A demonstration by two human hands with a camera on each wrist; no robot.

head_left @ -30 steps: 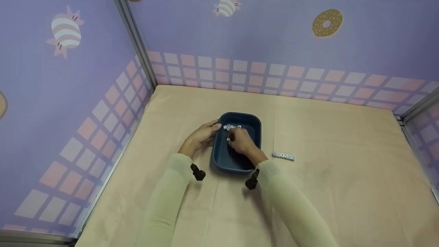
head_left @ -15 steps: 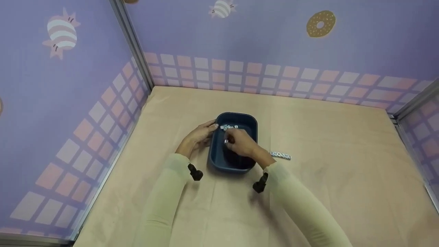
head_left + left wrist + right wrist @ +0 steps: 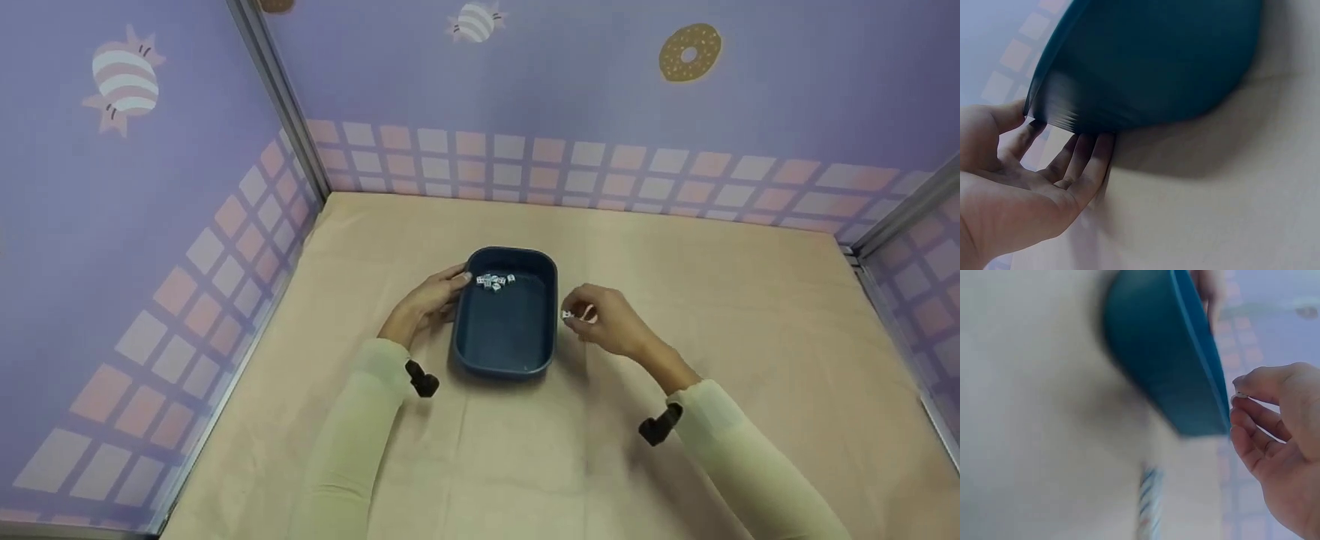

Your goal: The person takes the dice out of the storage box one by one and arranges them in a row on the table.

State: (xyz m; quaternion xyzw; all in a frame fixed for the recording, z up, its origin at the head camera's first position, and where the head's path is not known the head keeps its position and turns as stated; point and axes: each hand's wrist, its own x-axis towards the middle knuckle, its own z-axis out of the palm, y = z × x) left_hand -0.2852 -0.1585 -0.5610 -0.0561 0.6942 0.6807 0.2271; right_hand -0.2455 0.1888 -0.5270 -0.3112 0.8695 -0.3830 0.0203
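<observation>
A dark blue rectangular bin [image 3: 504, 330] stands on the cloth-covered table. My left hand [image 3: 433, 295] holds its left side, with the thumb at the rim and the fingers against the outer wall; in the left wrist view, those fingers [image 3: 1092, 169] meet the wall low down. Several small white dice [image 3: 491, 282] lie bunched toward the bin's far left inside. Just outside the right wall, my right hand [image 3: 609, 321] pinches one die [image 3: 567, 315] between thumb and fingertips. A row of dice [image 3: 1150, 503] shows blurred in the right wrist view; my right hand hides it in the head view.
Beige cloth [image 3: 525, 457] covers the table, with slight creases. Purple printed panels [image 3: 570, 90] rise along the back and both sides. A grey metal post [image 3: 281, 97] stands at the back left corner, another at the right.
My right hand has lifted a die out of the bin and moved right, past the wall. The dice in the bin are now uncovered. My left hand keeps its hold.
</observation>
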